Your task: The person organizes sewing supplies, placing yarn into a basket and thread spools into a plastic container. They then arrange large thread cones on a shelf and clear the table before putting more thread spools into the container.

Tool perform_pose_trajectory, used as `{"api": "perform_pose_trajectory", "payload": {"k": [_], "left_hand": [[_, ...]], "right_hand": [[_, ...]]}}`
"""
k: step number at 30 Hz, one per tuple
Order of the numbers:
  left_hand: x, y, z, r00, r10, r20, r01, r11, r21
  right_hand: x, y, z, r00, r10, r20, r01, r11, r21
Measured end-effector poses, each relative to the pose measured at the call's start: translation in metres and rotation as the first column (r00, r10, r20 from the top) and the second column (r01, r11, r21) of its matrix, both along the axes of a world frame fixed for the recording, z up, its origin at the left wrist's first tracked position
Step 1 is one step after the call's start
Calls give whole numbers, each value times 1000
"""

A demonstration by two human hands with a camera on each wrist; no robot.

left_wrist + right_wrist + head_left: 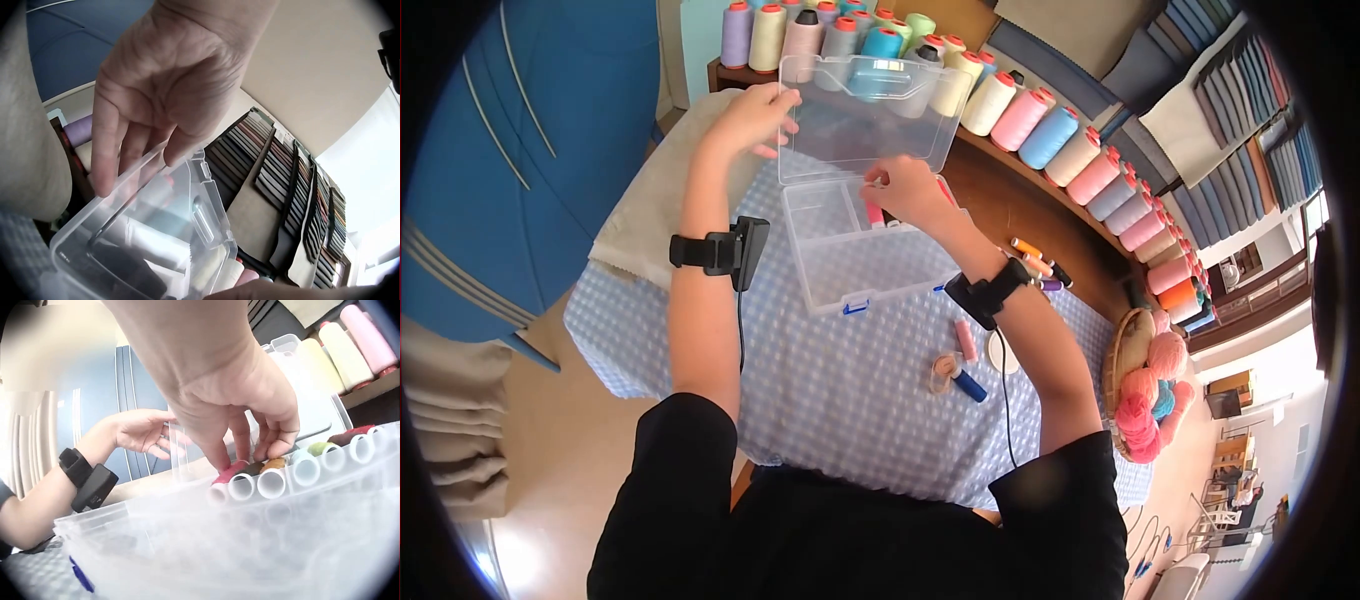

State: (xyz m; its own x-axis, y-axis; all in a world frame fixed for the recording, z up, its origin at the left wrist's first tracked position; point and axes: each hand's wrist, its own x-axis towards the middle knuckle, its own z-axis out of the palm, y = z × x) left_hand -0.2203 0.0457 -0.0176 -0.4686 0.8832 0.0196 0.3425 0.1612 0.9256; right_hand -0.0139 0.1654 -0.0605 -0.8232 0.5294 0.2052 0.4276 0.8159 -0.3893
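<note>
A clear plastic box (825, 272) stands on the table with its lid (850, 140) raised. My left hand (745, 118) is at the lid's left edge, its fingers fairly straight and touching the plastic. In the left wrist view the thumb and fingers (106, 169) lie along the lid's rim. My right hand (908, 190) reaches into the box, fingers bent down onto a row of small thread spools. Its fingertips pinch at a dark brown spool (242, 485), between a red spool (219, 490) and an orange-brown spool (272, 482). Light blue and green spools (330, 455) lie beside them.
On the checked cloth (820, 390) lie a pink spool (966, 341), a blue spool (970, 386), a beige loop (942, 372) and a white disc (1002, 352). More small spools (1040, 265) lie right of the box. Large thread cones (1050, 137) line the shelf behind; a yarn basket (1135, 370) stands right.
</note>
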Motion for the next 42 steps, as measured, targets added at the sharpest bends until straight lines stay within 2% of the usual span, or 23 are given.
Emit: {"api": "perform_pose_trajectory", "payload": {"k": [2,3,5,7,10,12,13,17,19,21,23,26,28,29,33,35,39,41,42], "left_hand": [[2,-1,1,1000,-6,-12,6,1000,4],[1,-1,0,1000,-17,-3,17,1000,-3],[-1,0,-2,999,-7,-47,8,1000,14],[1,-1,0,998,0,-59,-1,1000,-14],[-1,1,-3,998,3,-66,-5,1000,-31],[0,1,-5,998,14,-66,-15,1000,-13],[0,0,-5,998,7,-64,-7,1000,-3],[-2,2,-5,998,-3,-64,4,1000,5],[-1,2,-4,998,5,-62,-4,1000,10],[1,0,-2,998,-3,-56,3,1000,15],[0,1,-3,999,-7,-53,8,1000,16],[0,2,-3,999,11,-40,-10,1000,21],[1,1,0,999,0,-41,-2,999,-35],[1,0,1,999,-4,-36,3,999,-41],[2,0,0,1000,4,-27,-5,999,-44],[-2,2,-3,999,-9,-46,8,1000,-17],[-2,3,-2,996,-80,-43,80,997,-12],[0,0,1,999,-9,-47,7,998,-57],[2,1,0,998,-27,-50,24,998,-56]], "right_hand": [[13,-11,2,986,28,-164,6,979,205],[26,-18,7,988,17,-155,15,980,198],[60,-50,41,998,-32,-44,44,956,291],[97,-81,60,946,-151,286,93,974,205],[149,-99,27,907,-120,404,32,976,217],[169,-96,0,877,-86,473,30,992,125],[172,-93,-6,904,-40,425,14,998,63],[162,-85,9,956,19,294,-43,996,74],[136,-86,39,990,100,95,-95,994,-57],[102,-73,44,986,138,-99,-142,989,-37],[64,-63,47,984,139,-107,-141,990,-15],[20,-40,17,975,161,-152,-163,987,-3],[2,-35,3,981,151,-123,-148,988,40],[3,-38,-1,981,140,-136,-114,976,184],[7,-37,-2,994,36,-105,-27,996,90],[15,-38,-4,991,58,-123,-41,990,138],[21,-37,-17,997,-16,-78,33,972,231],[28,-43,-6,984,112,-140,-66,953,296],[37,-43,5,985,95,-143,-49,954,296]]}}
